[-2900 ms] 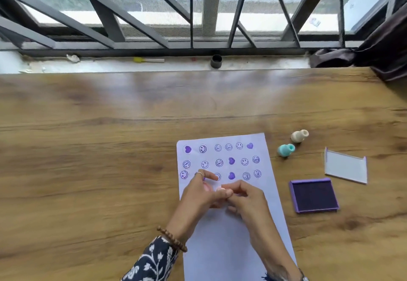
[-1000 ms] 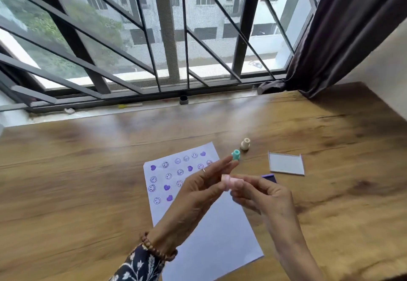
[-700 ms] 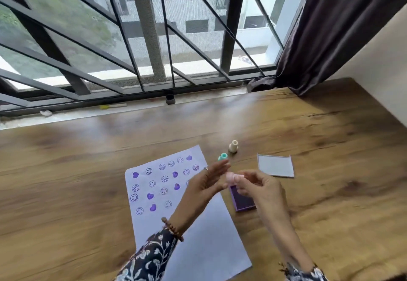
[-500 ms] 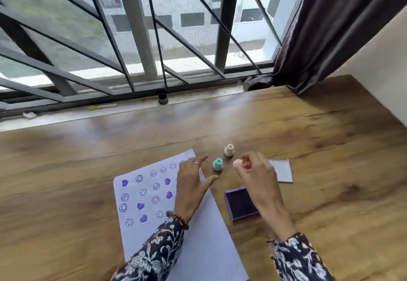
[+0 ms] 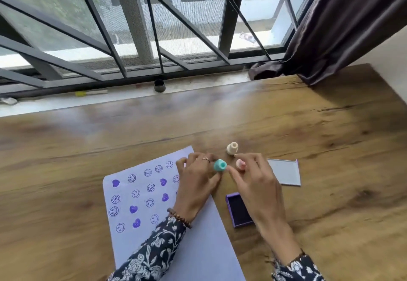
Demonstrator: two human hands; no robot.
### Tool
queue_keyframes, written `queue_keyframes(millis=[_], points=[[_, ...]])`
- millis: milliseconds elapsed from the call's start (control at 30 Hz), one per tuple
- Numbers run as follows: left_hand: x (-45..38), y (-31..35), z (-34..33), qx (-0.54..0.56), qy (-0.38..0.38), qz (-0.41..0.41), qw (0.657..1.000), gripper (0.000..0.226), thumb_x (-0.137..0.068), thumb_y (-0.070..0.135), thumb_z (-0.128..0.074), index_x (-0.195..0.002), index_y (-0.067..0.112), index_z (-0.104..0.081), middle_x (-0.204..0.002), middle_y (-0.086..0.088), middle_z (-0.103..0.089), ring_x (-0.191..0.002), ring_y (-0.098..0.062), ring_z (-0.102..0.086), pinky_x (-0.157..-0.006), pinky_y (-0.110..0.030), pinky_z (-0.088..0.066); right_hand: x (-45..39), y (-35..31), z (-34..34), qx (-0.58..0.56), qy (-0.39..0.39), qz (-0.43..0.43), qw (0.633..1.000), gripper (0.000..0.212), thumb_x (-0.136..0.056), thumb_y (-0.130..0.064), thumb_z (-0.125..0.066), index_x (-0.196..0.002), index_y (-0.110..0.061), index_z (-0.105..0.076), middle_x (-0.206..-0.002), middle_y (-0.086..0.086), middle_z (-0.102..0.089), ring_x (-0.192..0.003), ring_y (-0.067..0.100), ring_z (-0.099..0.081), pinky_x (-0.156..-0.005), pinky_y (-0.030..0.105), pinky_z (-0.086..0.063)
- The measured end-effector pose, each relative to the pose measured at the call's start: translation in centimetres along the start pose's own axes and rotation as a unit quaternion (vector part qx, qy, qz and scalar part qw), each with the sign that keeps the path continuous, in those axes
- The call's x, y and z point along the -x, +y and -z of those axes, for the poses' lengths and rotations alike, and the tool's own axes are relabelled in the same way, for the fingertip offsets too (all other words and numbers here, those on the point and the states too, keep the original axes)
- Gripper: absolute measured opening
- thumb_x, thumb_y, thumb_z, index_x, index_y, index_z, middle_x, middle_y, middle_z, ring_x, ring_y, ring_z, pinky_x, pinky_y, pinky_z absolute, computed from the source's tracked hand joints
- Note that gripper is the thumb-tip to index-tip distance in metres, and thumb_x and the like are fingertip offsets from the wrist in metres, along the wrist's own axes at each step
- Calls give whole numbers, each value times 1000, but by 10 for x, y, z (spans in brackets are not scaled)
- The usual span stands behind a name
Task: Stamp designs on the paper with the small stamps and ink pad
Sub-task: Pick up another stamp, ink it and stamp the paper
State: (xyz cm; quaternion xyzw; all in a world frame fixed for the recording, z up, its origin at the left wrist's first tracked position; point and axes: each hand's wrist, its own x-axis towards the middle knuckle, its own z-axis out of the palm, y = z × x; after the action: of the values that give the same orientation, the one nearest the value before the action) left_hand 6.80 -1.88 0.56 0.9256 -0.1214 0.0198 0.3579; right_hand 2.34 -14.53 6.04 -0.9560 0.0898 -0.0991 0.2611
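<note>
The left hand (image 5: 198,184) pinches a small teal plastic stamp (image 5: 220,165). The right hand (image 5: 253,184) pinches a small pink stamp (image 5: 240,163). A cream stamp (image 5: 232,148) stands at 12 o'clock from them. The purple square ink pad (image 5: 239,210) sits at 5 o'clock, just beside the white paper sheet (image 5: 158,203) with purple smileys and hearts on the brown wooden table (image 5: 330,148).

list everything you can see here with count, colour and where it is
paper: 1, white with purple smileys and hearts, near table edge
teal stamp: 1, at left fingertips
pink stamp: 1, in right fingers
cream stamp: 1, upright on table behind the hands
ink pad: 1, purple, open, right of paper
lid: 1, clear, right of hands
table: 1, wood
curtain: 1, dark, top right
left hand: 1
right hand: 1
</note>
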Motion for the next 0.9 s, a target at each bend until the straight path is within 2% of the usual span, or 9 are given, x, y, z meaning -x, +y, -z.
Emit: queue_keyframes(millis=[67, 133, 233, 300, 400, 600, 700, 800, 900], points=[[8, 7, 8, 13, 6, -22, 1000, 26, -74, 28, -60, -100, 27, -59, -97, 13, -67, -100, -6, -46, -81, -26, -15, 8, -11, 1, -67, -14, -16, 998, 31, -76, -33, -71, -105, -26, -62, -98, -3, -61, -88, 11, -60, -69, 29, -52], [18, 16, 18, 24, 14, -35, 999, 28, -72, 22, -60, -100, 29, -59, -96, 15, -66, -98, -2, -44, -83, -25, -16, 14, -17, 2, -123, -22, -21, 992, 25, -76, -23, -74, -99, -25, -66, -95, -1, -63, -90, 3, -56, -77, 19, -46], [26, 25, 38, 110, 19, -27, 993, 24, -74, 29, -67, -97, 33, -63, -92, 17, -63, -93, 2, -50, -84, -27, -27, 19, -21, 13, -271, -30, -91, 958, 15, -76, -15, -74, -86, -26, -72, -86, -2, -70, -79, 2, -63, -69, 9, -47], [31, 29, 53, 203, 6, -27, 979, 27, -70, 25, -74, -96, 30, -67, -90, 16, -62, -90, 2, -55, -84, -22, -38, 23, -23, 24, -414, -68, -169, 892, 13, -75, -16, -73, -85, -25, -75, -81, -4, -75, -75, 5, -67, -66, 10, -50], [38, 37, 70, 286, -2, -23, 958, 30, -64, 18, -80, -92, 23, -71, -88, 7, -67, -87, 0, -60, -81, -5, -38, 31, -27, 35, -537, -125, -224, 803, 18, -72, -25, -67, -85, -17, -76, -82, -2, -77, -77, 11, -70, -71, 18, -57], [51, 51, 82, 325, 9, -24, 945, 33, -61, 17, -81, -89, 32, -71, -86, 10, -71, -84, -4, -65, -76, -9, -45, 46, -39, 43, -678, -136, -324, 646, 27, -74, -29, -58, -66, -12, -77, -57, -1, -69, -49, 3, -62, -48, 12, -53], [56, 47, 82, 376, -9, 59, 925, 31, -61, 27, -80, -91, 34, -71, -86, 13, -71, -82, -3, -64, -74, -11, -46, 51, -34, 44, -718, -124, -362, 581, 26, -74, -23, -59, -62, -7, -76, -54, 2, -67, -45, 4, -61, -45, 13, -53], [62, 37, 79, 496, -34, 176, 850, 28, -65, 36, -69, -91, 25, -70, -78, 14, -67, -74, -4, -60, -65, -14, -48, 57, -21, 44, -727, -109, -387, 556, 22, -70, -19, -60, -65, -5, -75, -59, 8, -69, -45, 6, -61, -44, 15, -53], [67, 30, 71, 565, -56, 247, 786, 14, -73, 29, -65, -83, 19, -68, -85, 3, -67, -64, -4, -56, -54, -14, -45, 63, -3, 45, -684, -80, -390, 612, 11, -67, -14, -65, -71, -11, -74, -66, 3, -72, -50, 6, -64, -48, 14, -54]])
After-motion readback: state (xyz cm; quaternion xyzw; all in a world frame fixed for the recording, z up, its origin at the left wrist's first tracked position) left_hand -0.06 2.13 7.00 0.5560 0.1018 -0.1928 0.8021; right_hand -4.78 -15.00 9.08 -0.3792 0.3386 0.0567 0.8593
